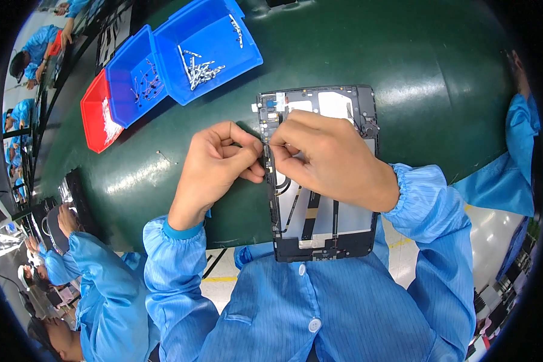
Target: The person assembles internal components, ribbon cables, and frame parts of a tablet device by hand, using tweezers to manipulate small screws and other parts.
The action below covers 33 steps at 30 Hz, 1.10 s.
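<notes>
An opened tablet (326,248) lies on the green table in front of me, with black frame, flat cables and silvery plates showing. My left hand (211,166) is at its left edge, thumb and fingertips pinched together. Over the upper half of the tablet, my right hand (332,154) is closed in a pinch, its fingertips close to that same edge. Whatever the two pinches hold is too small or too hidden to make out. My right hand covers part of the tablet's middle.
At the far left stand a red bin (92,130) of small white pieces, a blue bin (117,78) of thin wired parts, and a larger blue bin (214,42) of metallic strips. A tiny wired part (163,157) lies on the green table (145,193). Co-workers in blue sit on both sides.
</notes>
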{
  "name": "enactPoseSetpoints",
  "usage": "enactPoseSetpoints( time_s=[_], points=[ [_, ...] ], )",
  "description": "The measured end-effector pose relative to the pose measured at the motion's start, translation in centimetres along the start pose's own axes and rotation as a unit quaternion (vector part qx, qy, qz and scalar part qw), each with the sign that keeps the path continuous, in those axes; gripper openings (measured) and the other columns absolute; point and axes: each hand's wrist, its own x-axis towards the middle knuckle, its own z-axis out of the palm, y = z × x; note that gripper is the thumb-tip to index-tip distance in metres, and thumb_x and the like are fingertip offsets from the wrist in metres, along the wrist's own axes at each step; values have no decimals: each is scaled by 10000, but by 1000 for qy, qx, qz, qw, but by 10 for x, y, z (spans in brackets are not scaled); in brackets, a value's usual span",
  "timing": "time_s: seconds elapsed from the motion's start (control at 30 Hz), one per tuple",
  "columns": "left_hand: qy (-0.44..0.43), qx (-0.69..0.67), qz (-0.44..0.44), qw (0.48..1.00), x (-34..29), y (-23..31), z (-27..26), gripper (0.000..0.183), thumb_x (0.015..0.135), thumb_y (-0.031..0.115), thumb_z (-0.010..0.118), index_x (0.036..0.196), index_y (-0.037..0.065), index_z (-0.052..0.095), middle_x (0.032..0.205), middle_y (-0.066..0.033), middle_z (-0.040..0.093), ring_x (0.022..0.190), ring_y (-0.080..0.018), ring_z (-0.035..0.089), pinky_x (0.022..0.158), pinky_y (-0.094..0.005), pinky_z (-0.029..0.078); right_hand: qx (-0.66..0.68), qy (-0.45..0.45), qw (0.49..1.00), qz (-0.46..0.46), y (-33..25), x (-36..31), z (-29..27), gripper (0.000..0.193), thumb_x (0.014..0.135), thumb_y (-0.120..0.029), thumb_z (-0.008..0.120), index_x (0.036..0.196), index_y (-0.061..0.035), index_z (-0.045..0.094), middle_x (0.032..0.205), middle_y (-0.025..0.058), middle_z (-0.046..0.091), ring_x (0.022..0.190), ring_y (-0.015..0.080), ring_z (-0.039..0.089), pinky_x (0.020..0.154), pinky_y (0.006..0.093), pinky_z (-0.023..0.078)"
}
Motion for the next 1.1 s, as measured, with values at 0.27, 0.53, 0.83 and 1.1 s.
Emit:
enactPoseSetpoints(
  time_s=[0.27, 0.53, 0.83, 1.1],
  points=[
    [14, -5, 26, 1000, -1, -5, 3, 76, 883, -20, 637, 927, -59, 589, 863, -113, 667, 682, -144, 693, 583, -250, 585, -10, 12, 1000, 12, -8, -2, -4, 86, 789, -19, 689, 839, -3, 621, 731, 104, 564, 595, 227, 606, 532, 343, 480],
    [15, 39, 64, 997, 1, -4, 6, 120, 878, 27, 677, 935, -24, 584, 836, -74, 653, 605, -94, 641, 461, -224, 491, -97, 18, 994, 38, -14, 1, -7, 92, 758, -36, 686, 792, 7, 613, 659, 105, 532, 530, 227, 548, 502, 362, 441],
    [5, 121, 56, 991, 8, 0, 11, 176, 820, 85, 695, 887, 6, 553, 796, -57, 615, 516, -93, 597, 377, -242, 443, -151, 22, 987, 52, -24, 86, -48, 150, 778, -124, 682, 787, 25, 673, 717, 177, 660, 690, 334, 675, 643, 394, 526],
    [-35, 86, 101, 991, -1, -8, -13, 222, 901, 168, 711, 977, -3, 592, 840, -48, 615, 589, -71, 588, 427, -217, 442, -309, -180, 934, -14, -8, 168, 19, 204, 789, -109, 713, 895, 65, 702, 846, 262, 682, 809, 392, 684, 733, 445, 541]
  ],
)
